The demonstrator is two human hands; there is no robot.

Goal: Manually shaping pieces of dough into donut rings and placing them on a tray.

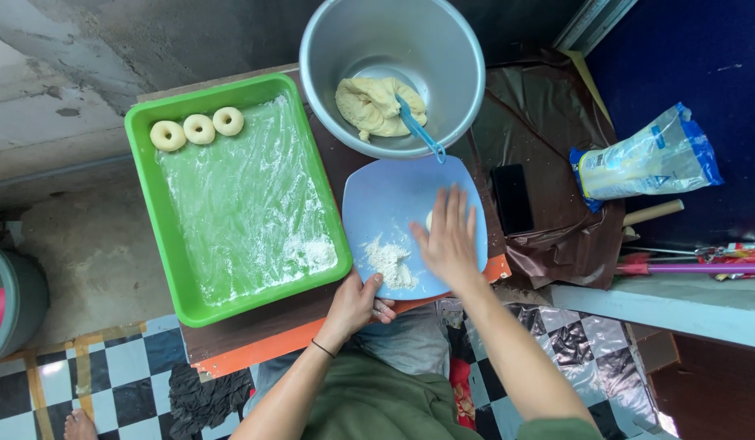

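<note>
A pale blue plate lies on the low table with a small heap of flour on it. My right hand presses flat on the plate, fingers spread, over a piece of pale dough that is mostly hidden under the palm. My left hand grips the plate's near edge. Behind the plate a metal bowl holds a lump of dough and a blue spatula.
A green floured tray on the left holds three ring-shaped dough pieces at its far edge. A black phone lies right of the plate. A flour bag rests further right. A checkered floor lies below.
</note>
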